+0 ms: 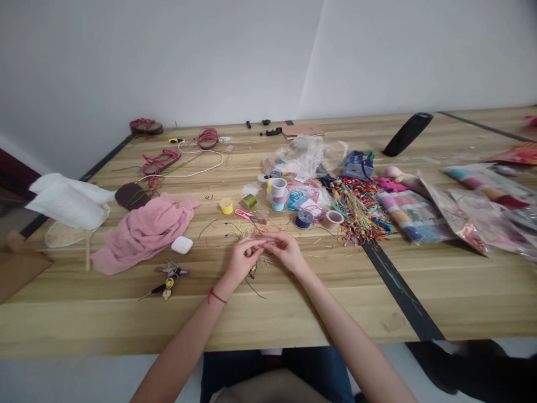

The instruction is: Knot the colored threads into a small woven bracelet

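My left hand [243, 258] and my right hand [287, 252] meet at the fingertips, just above the table. Both pinch what looks like a thin cord, mostly hidden by the fingers. Loose coloured cords [253, 270] with small knots or beads lie under and around them. Just beyond are pink thread snips [244, 214], a yellow spool [226, 206] and an olive green spool [249, 201]. A dark blue spool [304, 219] and a pale spool [334, 218] stand to the right of my hands.
A heap of colourful cords [363, 210] lies right, beside packets [415, 215]. Stacked spools [278, 194] stand near a clear plastic bag [308, 154]. Left are a pink cloth [145, 232], a white case [182, 245], keys [169, 278] and corded sandal soles [160, 162].
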The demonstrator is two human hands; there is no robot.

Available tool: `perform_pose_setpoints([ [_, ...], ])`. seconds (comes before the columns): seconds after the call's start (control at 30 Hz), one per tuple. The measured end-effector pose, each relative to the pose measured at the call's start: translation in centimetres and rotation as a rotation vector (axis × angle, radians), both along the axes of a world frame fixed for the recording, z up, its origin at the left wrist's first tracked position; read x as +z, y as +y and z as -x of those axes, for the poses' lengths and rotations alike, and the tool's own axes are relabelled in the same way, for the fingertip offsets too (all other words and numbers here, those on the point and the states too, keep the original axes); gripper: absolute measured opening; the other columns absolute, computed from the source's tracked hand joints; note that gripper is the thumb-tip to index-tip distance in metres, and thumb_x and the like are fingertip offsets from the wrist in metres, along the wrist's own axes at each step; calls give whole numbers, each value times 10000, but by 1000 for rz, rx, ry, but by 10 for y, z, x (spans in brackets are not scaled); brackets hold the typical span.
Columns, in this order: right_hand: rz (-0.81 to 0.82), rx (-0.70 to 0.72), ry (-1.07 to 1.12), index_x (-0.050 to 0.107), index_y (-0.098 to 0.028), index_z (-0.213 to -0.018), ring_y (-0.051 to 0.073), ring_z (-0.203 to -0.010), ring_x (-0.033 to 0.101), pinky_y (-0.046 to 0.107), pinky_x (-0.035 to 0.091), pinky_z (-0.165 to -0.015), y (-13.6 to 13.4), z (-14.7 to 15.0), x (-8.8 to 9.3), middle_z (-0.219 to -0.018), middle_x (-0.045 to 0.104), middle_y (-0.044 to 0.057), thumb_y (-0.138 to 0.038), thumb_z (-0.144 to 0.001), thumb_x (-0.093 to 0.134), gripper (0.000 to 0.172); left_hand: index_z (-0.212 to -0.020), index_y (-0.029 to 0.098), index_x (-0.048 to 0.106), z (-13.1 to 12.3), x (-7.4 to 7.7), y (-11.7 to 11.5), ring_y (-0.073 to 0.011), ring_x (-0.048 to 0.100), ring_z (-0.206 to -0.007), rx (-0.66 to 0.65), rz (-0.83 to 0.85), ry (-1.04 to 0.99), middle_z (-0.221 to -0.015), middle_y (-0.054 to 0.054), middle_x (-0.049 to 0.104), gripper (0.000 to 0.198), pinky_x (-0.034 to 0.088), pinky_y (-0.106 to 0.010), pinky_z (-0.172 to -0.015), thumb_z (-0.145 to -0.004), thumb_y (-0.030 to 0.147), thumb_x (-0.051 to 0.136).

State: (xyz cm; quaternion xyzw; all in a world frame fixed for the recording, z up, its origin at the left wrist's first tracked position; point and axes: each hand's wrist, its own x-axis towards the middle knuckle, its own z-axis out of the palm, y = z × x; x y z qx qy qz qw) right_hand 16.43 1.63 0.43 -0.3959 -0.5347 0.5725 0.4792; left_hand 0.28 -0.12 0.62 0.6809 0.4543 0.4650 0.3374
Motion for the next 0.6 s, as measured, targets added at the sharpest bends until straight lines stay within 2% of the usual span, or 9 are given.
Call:
perform_pose_setpoints([
  [0.23,112,-64,25,720,-153,-935,212,-693,710,317,551,-666,0,-3,0,-777,761,90,-425,-651,788,399,-1015,184,737,0,-3,0,-36,357,-485,36,9,-46,-738,15,545,220,311,-177,-458,-814,217,654],
  [0.43,-1,-123,17,737,-197,-858,231,-788,716,347,558,-754,-2,0,4,-836,765,73,-386,-675,776,266,-986,182,745,3,-7,2,-37,361,-483,71,34,-76,-741,7,575,215,320,-176,-460,-799,217,647],
  [0.6,-69,-129,-5,729,-213,-818,229,-789,712,361,554,-778,-4,3,9,-818,759,61,-329,-729,723,146,-982,177,745,3,-8,2,-39,358,-473,68,101,-127,-752,-5,614,231,311,-184,-446,-776,252,673],
])
